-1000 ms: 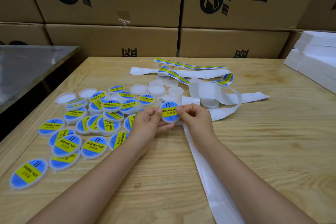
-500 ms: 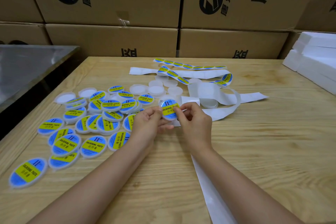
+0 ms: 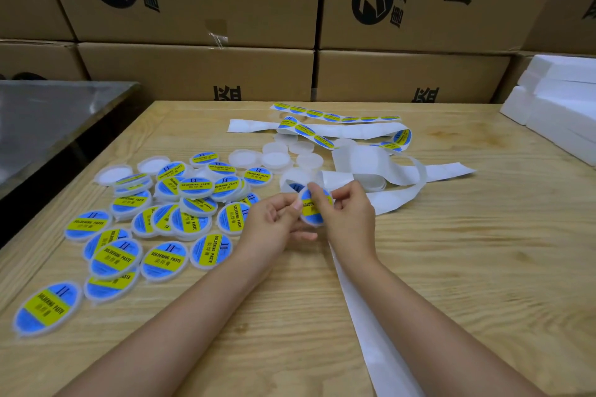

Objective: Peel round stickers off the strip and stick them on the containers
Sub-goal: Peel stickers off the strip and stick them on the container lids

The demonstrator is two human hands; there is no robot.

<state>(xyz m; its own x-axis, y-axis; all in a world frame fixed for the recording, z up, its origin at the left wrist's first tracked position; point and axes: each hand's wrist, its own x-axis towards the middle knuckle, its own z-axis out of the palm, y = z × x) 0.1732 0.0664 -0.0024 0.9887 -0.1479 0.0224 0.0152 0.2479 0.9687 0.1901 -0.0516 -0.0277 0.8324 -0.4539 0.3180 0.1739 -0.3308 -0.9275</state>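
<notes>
Head view, left hand [image 3: 274, 224], right hand [image 3: 350, 216], pinching one labelled container [image 3: 310, 213]

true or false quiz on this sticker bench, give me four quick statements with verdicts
1. The left hand and the right hand both pinch the held container. True.
2. The labelled pile lies to the right of the hands. False: it lies to their left.
3. Bare containers sit beyond the hands. True.
4. The far sticker strip has no stickers on it. False: it carries a row of stickers.
</notes>
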